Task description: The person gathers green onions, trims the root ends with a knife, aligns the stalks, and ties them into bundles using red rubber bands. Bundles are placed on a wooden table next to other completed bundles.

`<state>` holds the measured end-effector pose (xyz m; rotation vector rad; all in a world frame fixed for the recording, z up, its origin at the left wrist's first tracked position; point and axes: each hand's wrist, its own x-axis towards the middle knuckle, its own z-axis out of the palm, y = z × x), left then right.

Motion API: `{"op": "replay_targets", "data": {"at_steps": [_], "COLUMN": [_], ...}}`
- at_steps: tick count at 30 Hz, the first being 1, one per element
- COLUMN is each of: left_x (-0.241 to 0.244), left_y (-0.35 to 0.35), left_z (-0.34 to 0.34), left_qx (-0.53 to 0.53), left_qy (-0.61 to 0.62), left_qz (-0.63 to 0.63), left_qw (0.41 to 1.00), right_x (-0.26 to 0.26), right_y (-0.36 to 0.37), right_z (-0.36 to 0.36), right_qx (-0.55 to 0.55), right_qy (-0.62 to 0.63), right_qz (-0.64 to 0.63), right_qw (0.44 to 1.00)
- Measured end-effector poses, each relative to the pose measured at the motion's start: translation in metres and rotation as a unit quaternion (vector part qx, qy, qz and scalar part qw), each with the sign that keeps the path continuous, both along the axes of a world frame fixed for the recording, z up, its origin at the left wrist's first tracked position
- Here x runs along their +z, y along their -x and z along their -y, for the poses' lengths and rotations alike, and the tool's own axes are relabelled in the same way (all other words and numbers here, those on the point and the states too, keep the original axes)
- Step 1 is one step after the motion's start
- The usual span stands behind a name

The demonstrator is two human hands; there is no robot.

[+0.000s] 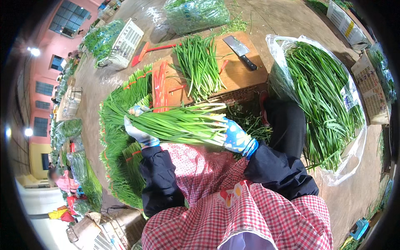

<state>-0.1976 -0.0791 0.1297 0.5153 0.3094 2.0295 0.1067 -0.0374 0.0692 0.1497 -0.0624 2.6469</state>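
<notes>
A bunch of garlic chives (178,122) lies sideways across my lap, held between both gloved hands. My left hand (137,126) grips it near the leafy end. At the pale stem ends, my right hand (236,134) closes around the bunch from below. Just beyond it, a wooden board (250,76) carries a loose pile of chives (200,65), a cleaver (239,50) with a black handle, and a bundle of red ties (160,87). Single red strips lie beside the pile, partly under it.
Left of me, tied chive bundles (118,156) are stacked. A large plastic bag of loose chives (325,103) stands at my right. Farther off are a white crate (125,47), a filled plastic bag (197,15) and a red-handled broom (143,53). Other people work along the left.
</notes>
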Motion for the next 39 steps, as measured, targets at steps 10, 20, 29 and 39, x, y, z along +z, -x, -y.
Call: {"op": "replay_targets", "data": {"at_steps": [10, 20, 29, 39], "left_x": [0.004, 0.042, 0.047, 0.044], "left_y": [-0.01, 0.017, -0.016, -0.028], "left_z": [-0.006, 0.006, -0.002, 0.0], "left_qx": [0.019, 0.027, 0.024, 0.023], "left_qy": [0.021, -0.05, -0.065, -0.079], "left_qz": [0.013, -0.024, -0.019, -0.002], "left_qw": [1.0, 0.998, 0.997, 0.997], "right_x": [0.022, 0.019, 0.048, 0.047], "right_y": [-0.021, -0.088, 0.0, 0.002], "right_z": [-0.004, -0.001, 0.033, 0.04], "right_qx": [-0.3, -0.127, -0.144, -0.247], "right_qy": [-0.737, -0.772, -0.223, -0.169], "right_qz": [0.413, 0.56, 0.389, 0.4], "right_qw": [0.443, 0.273, 0.882, 0.866]}}
